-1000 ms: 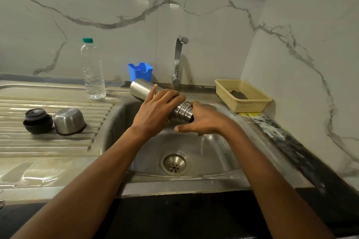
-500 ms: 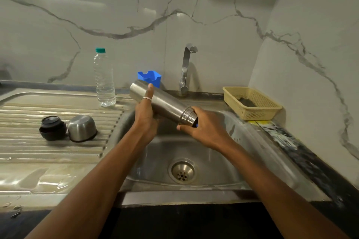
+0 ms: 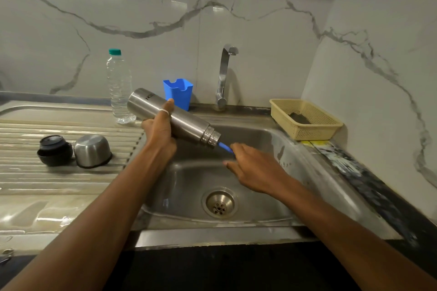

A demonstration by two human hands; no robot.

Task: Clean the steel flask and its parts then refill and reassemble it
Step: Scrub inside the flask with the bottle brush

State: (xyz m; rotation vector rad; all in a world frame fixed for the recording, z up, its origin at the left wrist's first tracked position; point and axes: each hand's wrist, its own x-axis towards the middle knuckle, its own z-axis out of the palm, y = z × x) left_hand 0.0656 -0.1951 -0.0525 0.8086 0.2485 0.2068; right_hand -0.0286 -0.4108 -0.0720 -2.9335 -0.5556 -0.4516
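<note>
My left hand (image 3: 159,134) grips the steel flask (image 3: 186,123) round its body and holds it tilted over the sink (image 3: 307,160), mouth pointing down to the right. A blue brush handle (image 3: 224,147) sticks out of the flask's mouth. My right hand (image 3: 255,169) holds the far end of that handle, a little below and right of the mouth. The brush's head is hidden inside the flask. On the draining board to the left sit the black stopper (image 3: 54,150) and the upturned steel cup lid (image 3: 92,151), side by side.
A clear water bottle (image 3: 119,88) with a green cap stands behind the flask. A blue holder (image 3: 178,92) and the tap (image 3: 224,75) are at the back wall. A beige basket (image 3: 307,118) with a dark scrubber sits on the right. The drain (image 3: 220,202) lies below my hands.
My left hand has slid from the flask's neck to its middle. My right hand has pulled back from the mouth, drawing the blue brush handle partly out.
</note>
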